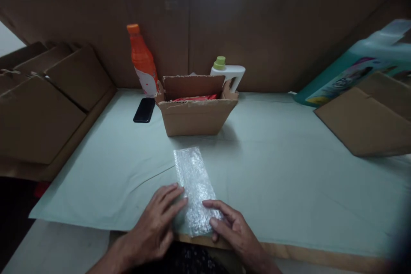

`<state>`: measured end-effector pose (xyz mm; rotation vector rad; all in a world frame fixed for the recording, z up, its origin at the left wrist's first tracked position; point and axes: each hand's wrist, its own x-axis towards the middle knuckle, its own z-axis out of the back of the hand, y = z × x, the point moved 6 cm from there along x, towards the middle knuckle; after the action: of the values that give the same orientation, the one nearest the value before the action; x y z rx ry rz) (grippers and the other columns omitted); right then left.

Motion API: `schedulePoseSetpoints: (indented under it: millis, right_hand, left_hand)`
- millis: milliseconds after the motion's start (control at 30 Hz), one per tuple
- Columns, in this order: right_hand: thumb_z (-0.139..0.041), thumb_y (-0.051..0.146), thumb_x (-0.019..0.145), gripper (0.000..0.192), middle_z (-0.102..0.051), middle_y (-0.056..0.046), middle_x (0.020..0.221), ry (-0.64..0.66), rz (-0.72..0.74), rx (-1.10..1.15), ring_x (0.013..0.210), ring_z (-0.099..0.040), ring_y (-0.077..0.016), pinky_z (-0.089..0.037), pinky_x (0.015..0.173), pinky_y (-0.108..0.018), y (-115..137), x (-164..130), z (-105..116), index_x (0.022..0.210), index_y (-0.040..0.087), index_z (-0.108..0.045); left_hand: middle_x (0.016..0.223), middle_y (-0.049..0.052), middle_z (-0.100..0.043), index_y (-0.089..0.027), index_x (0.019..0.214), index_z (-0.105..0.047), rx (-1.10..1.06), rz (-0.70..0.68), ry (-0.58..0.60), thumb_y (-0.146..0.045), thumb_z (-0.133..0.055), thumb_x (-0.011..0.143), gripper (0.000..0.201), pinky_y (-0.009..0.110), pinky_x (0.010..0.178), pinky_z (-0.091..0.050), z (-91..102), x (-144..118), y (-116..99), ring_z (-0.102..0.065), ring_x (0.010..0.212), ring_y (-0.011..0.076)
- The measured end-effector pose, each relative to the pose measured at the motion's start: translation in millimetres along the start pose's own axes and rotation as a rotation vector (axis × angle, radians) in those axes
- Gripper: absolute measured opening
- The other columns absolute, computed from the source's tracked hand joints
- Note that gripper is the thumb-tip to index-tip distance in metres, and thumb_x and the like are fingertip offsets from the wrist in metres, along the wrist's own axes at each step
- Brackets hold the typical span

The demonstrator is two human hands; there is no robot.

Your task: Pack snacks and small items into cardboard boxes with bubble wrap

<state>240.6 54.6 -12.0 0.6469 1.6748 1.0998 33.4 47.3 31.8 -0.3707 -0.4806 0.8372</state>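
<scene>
While both lie flat, left hand (154,227); right hand (236,233) press bubble wrap (194,188).

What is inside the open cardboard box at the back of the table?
Inside the open cardboard box, only a strip of something red shows above the front wall. What it is, and anything lower in the box, is hidden by that wall. A white jug stands behind the box.

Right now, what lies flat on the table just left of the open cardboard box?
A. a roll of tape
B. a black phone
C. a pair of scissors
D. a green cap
B: a black phone lies flat on the table between the orange bottle and the open cardboard box.
</scene>
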Motion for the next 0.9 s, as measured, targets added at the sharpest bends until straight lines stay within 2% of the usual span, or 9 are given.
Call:
schedulePoseSetpoints:
  millis: [133,267,367,433,533,633,733,833,900]
  right_hand:
    - [-0.068,0.053,0.086,0.046,-0.065,-0.001,0.082,0.015,0.03,0.115,0.067,-0.059,-0.0123,-0.05,0.071,-0.028,1,0,-4,0.121,0.023,-0.066]
    - [-0.066,0.049,0.087,0.059,-0.068,-0.002,0.086,0.07,0.055,0.11,0.069,-0.061,-0.0139,-0.052,0.07,-0.029,4,-8,-7,0.138,0.024,-0.052]
    - [-0.064,0.036,0.089,0.072,-0.07,-0.004,0.098,-0.107,0.213,-0.169,0.077,-0.064,-0.0166,-0.055,0.078,-0.035,17,-14,12,0.153,0.028,-0.032]
    - [-0.068,0.03,0.085,0.076,-0.067,-0.009,0.119,-0.258,0.363,-0.431,0.099,-0.066,-0.0219,-0.053,0.091,-0.041,32,-16,23,0.153,0.029,-0.033]
    - [-0.073,0.029,0.08,0.078,-0.054,-0.012,0.145,-0.219,0.484,-0.656,0.125,-0.056,-0.029,-0.049,0.101,-0.047,44,-4,16,0.15,0.029,-0.039]
    - [-0.062,0.03,0.087,0.06,-0.068,-0.01,0.124,-0.139,0.43,-0.666,0.099,-0.067,-0.0236,-0.055,0.088,-0.04,44,19,4,0.145,0.024,-0.048]
    - [-0.056,0.03,0.091,0.049,-0.071,-0.003,0.085,-0.173,0.335,-0.658,0.067,-0.06,-0.0172,-0.053,0.068,-0.032,42,36,-1,0.139,0.019,-0.056]
    - [-0.057,0.03,0.09,0.051,-0.062,0.003,0.069,-0.192,0.316,-0.673,0.057,-0.052,-0.0149,-0.048,0.059,-0.029,41,43,-2,0.139,0.018,-0.055]
    - [-0.057,0.03,0.091,0.048,-0.064,0.001,0.074,-0.22,0.367,-0.682,0.059,-0.054,-0.015,-0.049,0.059,-0.028,43,39,1,0.137,0.019,-0.056]
  left_hand:
    - [0.147,0.018,-0.05,-0.016,0.142,-0.047,0.111,-0.033,-0.119,0.0,-0.051,0.078,0.066,0.055,0.11,-0.044,-17.1,-7,-25,-0.038,0.142,0.0325]
    - [0.119,0.016,-0.067,-0.015,0.124,-0.058,0.014,-0.001,-0.267,-0.003,-0.052,0.084,0.042,0.049,0.096,-0.051,-21.9,6,-20,-0.056,0.12,0.0296]
    - [0.1,0.009,-0.071,-0.019,0.123,-0.057,-0.182,0.097,-0.294,-0.008,-0.052,0.09,0.035,0.04,0.081,-0.055,-18.9,10,-8,-0.063,0.095,0.0225]
    - [0.095,0.006,-0.071,-0.021,0.126,-0.057,-0.255,0.176,-0.318,-0.01,-0.053,0.093,0.035,0.035,0.074,-0.055,-15.9,10,-1,-0.064,0.086,0.0193]
    - [0.092,0.006,-0.071,-0.022,0.13,-0.057,-0.276,0.265,-0.327,-0.016,-0.055,0.095,0.036,0.032,0.071,-0.056,-15.4,9,5,-0.065,0.083,0.0185]
    - [0.1,0.007,-0.073,-0.021,0.134,-0.055,-0.273,0.343,-0.331,-0.02,-0.057,0.094,0.04,0.031,0.072,-0.057,-18.2,9,10,-0.067,0.084,0.0183]
    - [0.105,0.008,-0.072,-0.021,0.137,-0.052,-0.211,0.348,-0.376,-0.021,-0.058,0.094,0.044,0.033,0.078,-0.057,-18.8,9,13,-0.068,0.09,0.0195]
    - [0.104,0.009,-0.072,-0.021,0.139,-0.05,-0.1,0.326,-0.401,-0.02,-0.055,0.095,0.044,0.036,0.079,-0.056,-19.5,9,14,-0.067,0.089,0.0205]
    - [0.101,0.009,-0.073,-0.02,0.138,-0.05,-0.03,0.334,-0.389,-0.021,-0.055,0.096,0.043,0.035,0.075,-0.055,-20.7,11,16,-0.067,0.083,0.0202]
